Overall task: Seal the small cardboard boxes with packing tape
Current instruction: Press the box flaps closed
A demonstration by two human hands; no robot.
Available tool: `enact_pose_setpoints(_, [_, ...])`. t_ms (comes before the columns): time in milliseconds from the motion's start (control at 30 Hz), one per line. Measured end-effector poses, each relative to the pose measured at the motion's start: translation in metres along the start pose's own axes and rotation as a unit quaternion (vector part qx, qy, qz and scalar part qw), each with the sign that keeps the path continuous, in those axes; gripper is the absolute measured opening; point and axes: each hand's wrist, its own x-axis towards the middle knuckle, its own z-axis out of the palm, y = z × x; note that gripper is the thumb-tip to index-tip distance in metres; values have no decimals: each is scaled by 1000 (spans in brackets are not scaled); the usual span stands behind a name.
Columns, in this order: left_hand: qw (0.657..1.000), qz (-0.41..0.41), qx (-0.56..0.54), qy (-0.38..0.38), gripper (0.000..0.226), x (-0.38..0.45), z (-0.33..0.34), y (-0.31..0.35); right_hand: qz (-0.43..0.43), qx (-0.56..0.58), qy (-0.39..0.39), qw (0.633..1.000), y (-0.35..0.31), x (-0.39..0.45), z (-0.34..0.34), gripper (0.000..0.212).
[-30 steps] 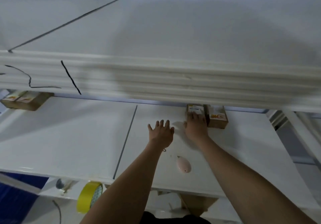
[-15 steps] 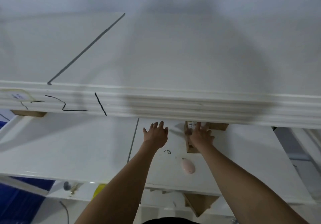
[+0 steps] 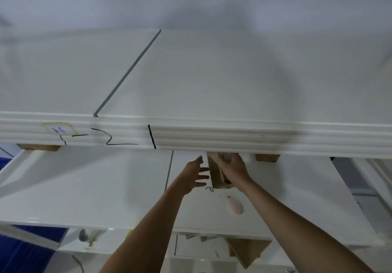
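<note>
Since the earlier frames we have drawn one small brown cardboard box (image 3: 216, 172) away from its neighbour and tipped it toward us. Above, the wide white shelf (image 3: 212, 82) with black marker scribbles on its edge hides much; below lies the white lower shelf (image 3: 84, 188). Our right hand (image 3: 233, 167) is clamped on the box; our left hand (image 3: 194, 176) hovers beside it, fingers spread, empty. Another brown box (image 3: 266, 157) waits behind. A small pink oval object (image 3: 235, 207) lies nearby. No tape is applied yet; we judge sealing barely begun.
</note>
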Motion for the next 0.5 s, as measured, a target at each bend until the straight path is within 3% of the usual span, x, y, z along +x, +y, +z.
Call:
enact_pose_setpoints(67, [998,-7,-43,-56,51,-7,-2,2,48,82,-19,995,2,-7,5,48])
enact_pose_setpoints(167, [993,-20,-71,-91,47,-12,-9,0,151,239,-42,958,5,-17,1,41])
enact_pose_setpoints(267, [990,-50,-63,-116,50,-19,-15,-5,177,317,-66,930,15,-26,2,45])
enact_pose_setpoints(367, [984,-61,-55,-158,59,-23,-21,-12,183,305,-49,933,22,-30,14,46])
enact_pose_setpoints(500, [993,-30,-1,-113,53,-24,-36,-20,177,214,-16,960,18,-38,30,50])
